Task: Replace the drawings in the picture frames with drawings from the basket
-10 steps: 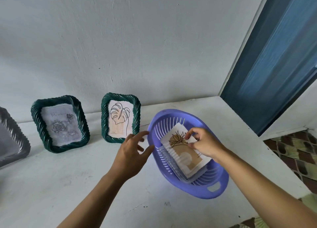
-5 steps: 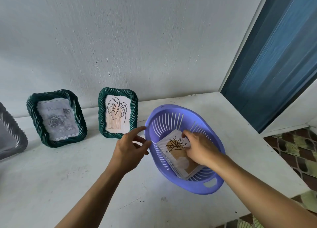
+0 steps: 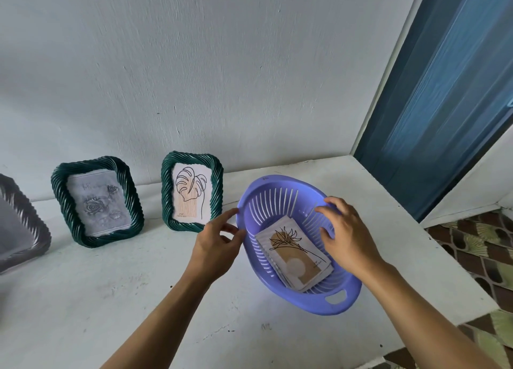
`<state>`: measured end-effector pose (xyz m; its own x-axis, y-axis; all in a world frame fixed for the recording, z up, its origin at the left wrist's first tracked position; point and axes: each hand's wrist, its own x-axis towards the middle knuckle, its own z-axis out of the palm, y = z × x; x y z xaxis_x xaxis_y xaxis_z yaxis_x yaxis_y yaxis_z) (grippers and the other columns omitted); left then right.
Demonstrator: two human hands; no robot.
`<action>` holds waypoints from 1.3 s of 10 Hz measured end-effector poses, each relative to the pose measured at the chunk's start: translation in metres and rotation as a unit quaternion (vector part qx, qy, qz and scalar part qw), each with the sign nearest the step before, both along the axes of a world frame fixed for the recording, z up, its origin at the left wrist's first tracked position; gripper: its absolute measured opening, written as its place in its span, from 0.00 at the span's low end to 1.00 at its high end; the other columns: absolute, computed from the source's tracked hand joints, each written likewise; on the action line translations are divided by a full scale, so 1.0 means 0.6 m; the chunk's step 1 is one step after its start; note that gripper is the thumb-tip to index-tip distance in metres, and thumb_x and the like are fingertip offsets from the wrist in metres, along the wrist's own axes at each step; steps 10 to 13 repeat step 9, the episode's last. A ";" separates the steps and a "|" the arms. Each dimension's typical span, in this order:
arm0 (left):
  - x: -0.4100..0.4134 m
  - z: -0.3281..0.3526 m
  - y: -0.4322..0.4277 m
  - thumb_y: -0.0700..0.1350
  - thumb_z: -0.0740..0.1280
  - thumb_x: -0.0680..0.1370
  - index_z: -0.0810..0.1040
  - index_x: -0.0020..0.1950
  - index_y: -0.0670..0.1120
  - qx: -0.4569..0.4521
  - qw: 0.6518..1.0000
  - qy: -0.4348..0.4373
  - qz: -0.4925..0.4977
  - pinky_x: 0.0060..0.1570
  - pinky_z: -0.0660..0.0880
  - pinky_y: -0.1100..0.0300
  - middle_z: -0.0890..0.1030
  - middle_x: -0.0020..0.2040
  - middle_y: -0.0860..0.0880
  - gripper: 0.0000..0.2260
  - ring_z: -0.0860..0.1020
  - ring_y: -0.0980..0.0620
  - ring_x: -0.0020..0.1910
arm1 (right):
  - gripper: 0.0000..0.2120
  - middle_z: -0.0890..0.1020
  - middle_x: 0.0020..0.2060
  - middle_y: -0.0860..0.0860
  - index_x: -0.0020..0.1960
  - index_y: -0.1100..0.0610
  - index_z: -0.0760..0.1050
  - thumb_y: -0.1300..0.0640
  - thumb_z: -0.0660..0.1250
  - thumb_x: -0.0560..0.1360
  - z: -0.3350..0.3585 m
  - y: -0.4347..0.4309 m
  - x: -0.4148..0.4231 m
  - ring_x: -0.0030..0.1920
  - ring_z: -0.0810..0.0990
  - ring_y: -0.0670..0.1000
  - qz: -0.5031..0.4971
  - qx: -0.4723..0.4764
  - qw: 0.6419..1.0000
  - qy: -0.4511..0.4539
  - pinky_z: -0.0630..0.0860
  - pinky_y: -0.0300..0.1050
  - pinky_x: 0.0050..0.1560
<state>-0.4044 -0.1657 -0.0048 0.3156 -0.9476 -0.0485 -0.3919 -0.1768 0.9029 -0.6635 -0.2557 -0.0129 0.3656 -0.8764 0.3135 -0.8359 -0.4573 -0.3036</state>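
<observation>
A purple slotted basket (image 3: 278, 179) sits tilted on the white shelf and holds a stack of drawings (image 3: 294, 254); the top one shows a line flower over a tan shape. My left hand (image 3: 218, 245) pinches the basket's left rim between thumb and index finger. My right hand (image 3: 345, 237) lies over the right rim with relaxed fingers, its thumb inside, and holds no drawing. Two dark green twisted frames stand against the wall: one (image 3: 192, 192) with a leaf line drawing, one (image 3: 97, 200) with a grey rose picture.
A grey frame (image 3: 19, 227) leans at the far left edge of view. The white shelf (image 3: 116, 291) ends just right of the basket, above a patterned tile floor (image 3: 472, 246). A blue door (image 3: 444, 91) stands at the back right.
My right hand has let go of the top drawing, which lies flat on the stack, and has shifted right onto the basket's rim. My left hand stays at the left rim.
</observation>
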 end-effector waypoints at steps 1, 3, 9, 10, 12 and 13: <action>0.001 -0.001 -0.001 0.51 0.69 0.79 0.72 0.74 0.55 0.003 1.000 -0.002 -0.003 0.41 0.79 0.56 0.83 0.49 0.52 0.22 0.81 0.52 0.39 | 0.18 0.73 0.66 0.53 0.61 0.56 0.78 0.65 0.71 0.72 0.000 0.007 -0.002 0.63 0.74 0.58 -0.010 0.012 1.000 -0.011 0.73 0.45 0.55; 0.002 0.009 0.002 0.50 0.64 0.82 0.67 0.78 0.54 0.013 0.998 -0.025 -0.048 0.31 0.73 0.70 0.82 0.52 0.49 0.23 0.80 0.54 0.35 | 0.18 0.72 0.68 0.59 0.60 0.57 0.79 0.63 0.73 0.71 -0.004 0.025 0.013 0.66 0.73 0.63 -0.026 0.026 0.999 -0.026 0.75 0.54 0.58; 0.084 0.046 0.077 0.49 0.64 0.83 0.80 0.60 0.54 -0.045 0.997 0.034 -0.050 0.42 0.75 0.57 0.83 0.46 0.49 0.08 0.83 0.51 0.36 | 0.09 0.81 0.50 0.47 0.55 0.55 0.79 0.62 0.71 0.75 0.057 0.134 0.087 0.50 0.81 0.47 -0.017 -0.046 0.974 -0.221 0.72 0.27 0.49; 0.084 0.046 0.077 0.49 0.64 0.83 0.80 0.60 0.54 -0.045 0.997 0.034 -0.050 0.42 0.75 0.57 0.83 0.46 0.49 0.08 0.83 0.51 0.36 | 0.09 0.81 0.50 0.47 0.55 0.55 0.79 0.62 0.71 0.75 0.057 0.134 0.087 0.50 0.81 0.47 -0.017 -0.046 0.974 -0.221 0.72 0.27 0.49; 0.084 0.046 0.077 0.49 0.64 0.83 0.80 0.60 0.54 -0.045 0.997 0.034 -0.050 0.42 0.75 0.57 0.83 0.46 0.49 0.08 0.83 0.51 0.36 | 0.09 0.81 0.50 0.47 0.55 0.55 0.79 0.62 0.71 0.75 0.057 0.134 0.087 0.50 0.81 0.47 -0.017 -0.046 0.974 -0.221 0.72 0.27 0.49; 0.084 0.046 0.077 0.49 0.64 0.83 0.80 0.60 0.54 -0.045 0.997 0.034 -0.050 0.42 0.75 0.57 0.83 0.46 0.49 0.08 0.83 0.51 0.36 | 0.09 0.81 0.50 0.47 0.55 0.55 0.79 0.62 0.71 0.75 0.057 0.134 0.087 0.50 0.81 0.47 -0.017 -0.046 0.974 -0.221 0.72 0.27 0.49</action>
